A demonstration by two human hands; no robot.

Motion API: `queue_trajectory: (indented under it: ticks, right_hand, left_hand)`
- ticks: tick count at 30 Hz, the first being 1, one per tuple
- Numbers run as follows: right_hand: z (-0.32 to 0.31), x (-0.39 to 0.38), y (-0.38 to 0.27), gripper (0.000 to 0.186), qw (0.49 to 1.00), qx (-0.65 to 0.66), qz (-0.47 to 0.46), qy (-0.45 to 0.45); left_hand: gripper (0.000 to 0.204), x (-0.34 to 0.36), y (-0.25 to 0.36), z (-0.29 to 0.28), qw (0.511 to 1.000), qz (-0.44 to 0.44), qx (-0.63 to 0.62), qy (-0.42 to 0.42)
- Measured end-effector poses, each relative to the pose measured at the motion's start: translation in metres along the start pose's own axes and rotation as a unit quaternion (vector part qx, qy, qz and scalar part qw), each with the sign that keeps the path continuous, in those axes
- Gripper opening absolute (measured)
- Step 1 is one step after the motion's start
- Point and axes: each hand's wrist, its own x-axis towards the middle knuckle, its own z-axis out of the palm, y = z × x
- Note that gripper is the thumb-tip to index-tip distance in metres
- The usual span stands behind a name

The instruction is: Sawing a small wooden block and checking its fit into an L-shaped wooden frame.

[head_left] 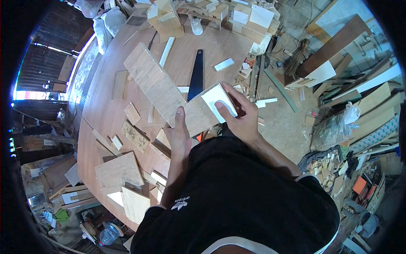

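Note:
An L-shaped plywood piece (pixel 156 78) is held up over the table in front of me. My left hand (pixel 179 134) grips it near its lower corner, thumb on the upper face. At the end of its shorter arm is a small white rectangular piece (pixel 215 101). My right hand (pixel 242 113) is closed around that white piece, thumb on top and fingers along its far edge. Whether the white piece is fixed to the plywood or only pressed on it, I cannot tell. Just beyond the notch lies a dark, tapered saw blade (pixel 197 74), its lower end hidden behind the plywood.
Wood offcuts (pixel 119 172) lie about the brown table (pixel 101 122). Small wooden box-like assemblies (pixel 167 21) and a clear plastic cup (pixel 196 26) stand at its far side. Boards (pixel 334 44), a broom (pixel 296 57) and a scrap heap (pixel 332 169) crowd the floor at right.

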Motion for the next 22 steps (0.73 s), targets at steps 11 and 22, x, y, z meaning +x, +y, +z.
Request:
queue_trajectory:
  ticks: [11, 22]
  right_hand:
    - [0.001, -0.005, 0.017, 0.045, 0.999, 0.030, 0.008, 0.043]
    - [0.005, -0.008, 0.009, 0.047, 0.999, 0.008, -0.011, 0.041]
  left_hand:
    - [0.096, -0.008, 0.020, 0.030, 0.906, 0.190, 0.376, 0.034]
    - [0.143, -0.018, 0.032, 0.035, 0.834, 0.159, 0.527, 0.026]
